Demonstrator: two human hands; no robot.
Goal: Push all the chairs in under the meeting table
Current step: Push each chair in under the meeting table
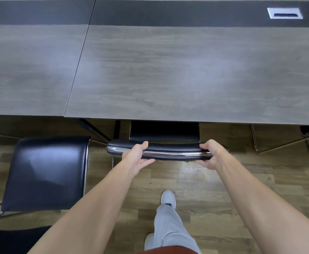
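At the meeting table [168, 79] edge, the left hand [138, 158] and right hand [211, 154] clasped the chair's backrest [168, 150], its seat partly tucked under; likely light, stiff, slick chrome; that padded top rail suited pushing.

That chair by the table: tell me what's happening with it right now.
A person stands behind the black chair and grips the top of its backrest with the left hand and the right hand. Its seat is already partly under the edge of the meeting table. A second black chair to the left stands well clear of the table, not yet pushed in.
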